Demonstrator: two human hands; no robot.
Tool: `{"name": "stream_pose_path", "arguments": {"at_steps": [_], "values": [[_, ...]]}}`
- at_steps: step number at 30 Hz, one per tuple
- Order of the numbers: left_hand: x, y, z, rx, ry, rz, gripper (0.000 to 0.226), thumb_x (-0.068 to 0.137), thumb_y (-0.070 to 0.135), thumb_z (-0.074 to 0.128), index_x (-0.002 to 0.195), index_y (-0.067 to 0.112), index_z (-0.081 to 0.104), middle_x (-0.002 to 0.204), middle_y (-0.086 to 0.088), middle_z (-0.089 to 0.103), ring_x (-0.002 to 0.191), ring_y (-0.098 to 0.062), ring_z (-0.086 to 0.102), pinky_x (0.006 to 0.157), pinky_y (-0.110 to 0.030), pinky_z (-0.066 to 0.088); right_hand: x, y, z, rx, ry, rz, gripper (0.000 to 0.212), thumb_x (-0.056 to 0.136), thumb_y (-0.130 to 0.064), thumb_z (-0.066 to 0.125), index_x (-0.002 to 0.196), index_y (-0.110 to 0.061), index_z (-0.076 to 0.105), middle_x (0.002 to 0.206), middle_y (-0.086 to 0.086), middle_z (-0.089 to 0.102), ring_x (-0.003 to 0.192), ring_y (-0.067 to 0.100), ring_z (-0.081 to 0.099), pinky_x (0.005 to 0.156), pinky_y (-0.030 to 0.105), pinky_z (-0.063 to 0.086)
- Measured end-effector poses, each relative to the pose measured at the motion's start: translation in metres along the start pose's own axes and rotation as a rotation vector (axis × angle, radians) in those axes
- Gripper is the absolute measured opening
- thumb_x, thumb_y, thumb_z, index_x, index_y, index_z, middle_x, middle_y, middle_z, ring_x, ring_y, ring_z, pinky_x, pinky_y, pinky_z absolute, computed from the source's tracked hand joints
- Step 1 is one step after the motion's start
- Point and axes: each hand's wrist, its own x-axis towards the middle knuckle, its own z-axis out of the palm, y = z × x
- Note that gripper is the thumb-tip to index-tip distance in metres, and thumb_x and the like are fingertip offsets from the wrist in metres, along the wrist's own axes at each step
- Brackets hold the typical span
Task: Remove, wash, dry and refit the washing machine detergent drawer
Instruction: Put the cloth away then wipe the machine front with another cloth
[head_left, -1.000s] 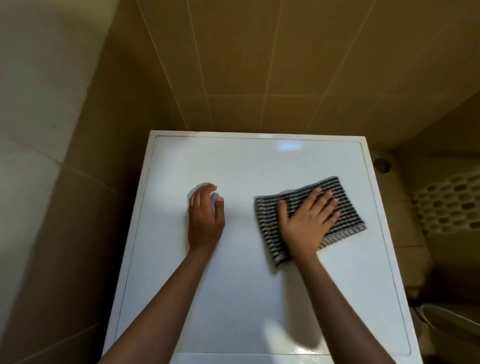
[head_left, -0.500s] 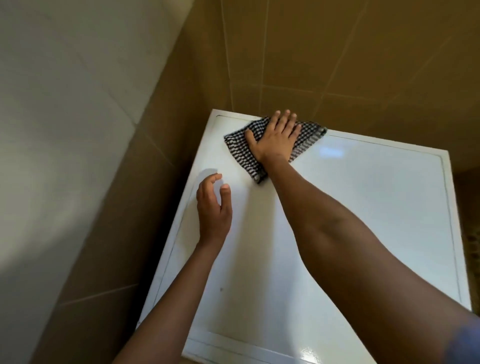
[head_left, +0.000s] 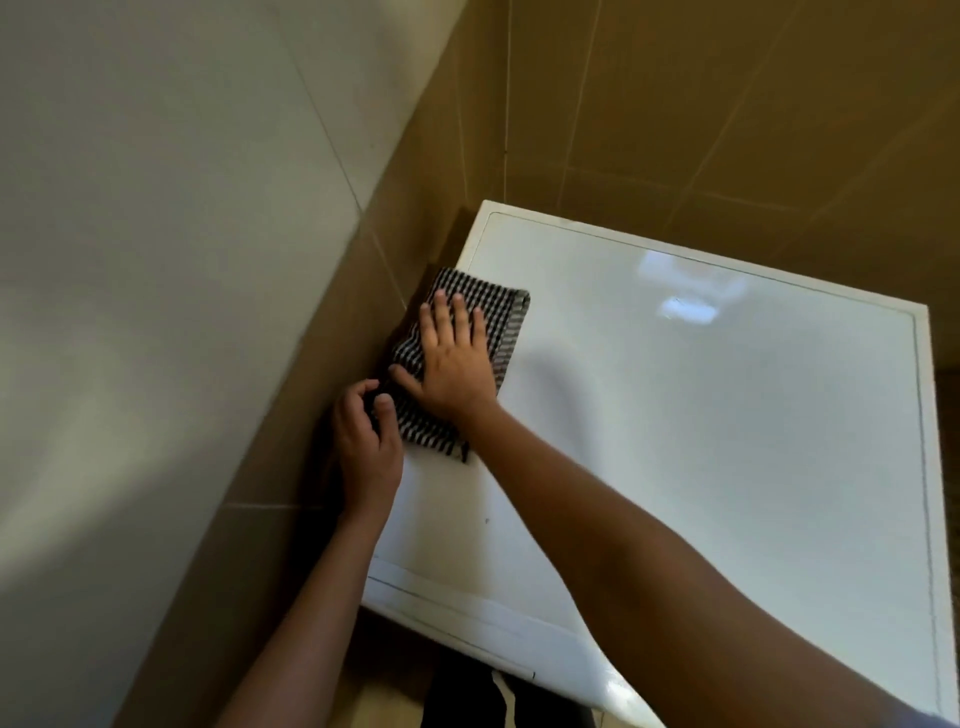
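Note:
The white washing machine top (head_left: 701, 415) fills the right of the view. A black-and-white checked cloth (head_left: 500, 297) lies at its left edge, partly overhanging towards the wall. My right hand (head_left: 454, 364) presses flat on the cloth with fingers spread. My left hand (head_left: 366, 441) sits at the machine's left edge just below the cloth, its fingers and thumb curled against the cloth's near corner. Whether it pinches the cloth I cannot tell. The detergent drawer is not in view.
A tiled wall (head_left: 156, 312) stands close on the left, with a narrow dark gap (head_left: 415, 280) between it and the machine. A brown tiled wall (head_left: 727, 104) rises behind. My dark trousers (head_left: 483, 696) show below the front edge.
My right hand has slid the cloth from the back left corner forward along the left edge. My left hand has moved left to the edge and now touches the cloth.

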Motion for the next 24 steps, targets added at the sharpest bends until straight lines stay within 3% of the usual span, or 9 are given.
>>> {"name": "stream_pose_path", "arguments": {"at_steps": [5, 12, 16, 20, 24], "values": [[-0.016, -0.009, -0.026, -0.022, 0.01, -0.059, 0.027, 0.1, 0.014, 0.048, 0.117, -0.005, 0.056, 0.114, -0.022, 0.058, 0.1, -0.031, 0.054, 0.08, -0.03, 0.039, -0.069, -0.041, 0.014, -0.003, -0.051, -0.053, 0.088, 0.088, -0.068, 0.007, 0.153, -0.007, 0.003, 0.16, 0.016, -0.005, 0.146, 0.034, -0.012, 0.117, 0.051, -0.009], [-0.038, -0.019, -0.055, 0.007, -0.09, 0.035, 0.021, 0.099, 0.014, 0.048, 0.111, 0.0, 0.059, 0.105, -0.019, 0.063, 0.094, -0.031, 0.059, 0.077, -0.029, 0.04, -0.16, -0.08, 0.032, 0.027, -0.101, -0.157, 0.08, 0.091, -0.062, 0.015, 0.153, -0.017, -0.008, 0.161, 0.007, -0.009, 0.146, 0.028, -0.016, 0.118, 0.049, -0.01], [-0.055, -0.022, -0.052, 0.018, -0.203, 0.178, 0.019, 0.098, 0.011, 0.051, 0.108, -0.003, 0.06, 0.105, -0.019, 0.062, 0.095, -0.034, 0.059, 0.079, -0.025, 0.037, -0.195, -0.063, 0.034, -0.023, -0.107, -0.179, 0.077, 0.095, -0.058, 0.027, 0.153, -0.018, -0.003, 0.161, 0.004, -0.005, 0.148, 0.025, -0.01, 0.119, 0.045, -0.01], [-0.076, -0.019, -0.043, 0.076, -0.337, 0.312, 0.034, 0.097, 0.026, 0.044, 0.113, -0.001, 0.058, 0.115, -0.018, 0.062, 0.109, -0.033, 0.056, 0.093, -0.034, 0.04, -0.234, -0.027, 0.032, 0.029, -0.073, -0.117, 0.074, 0.092, -0.059, 0.034, 0.154, -0.025, 0.011, 0.161, 0.002, 0.007, 0.149, 0.023, 0.002, 0.12, 0.043, -0.001], [-0.09, -0.01, -0.028, 0.116, -0.432, 0.432, 0.037, 0.098, 0.031, 0.04, 0.115, 0.003, 0.057, 0.119, -0.013, 0.06, 0.113, -0.028, 0.053, 0.097, -0.032, 0.039, -0.271, 0.025, 0.03, -0.008, -0.071, 0.04, 0.074, 0.091, -0.065, 0.019, 0.152, -0.03, -0.004, 0.16, -0.002, -0.006, 0.148, 0.019, -0.009, 0.12, 0.041, -0.006]]}}
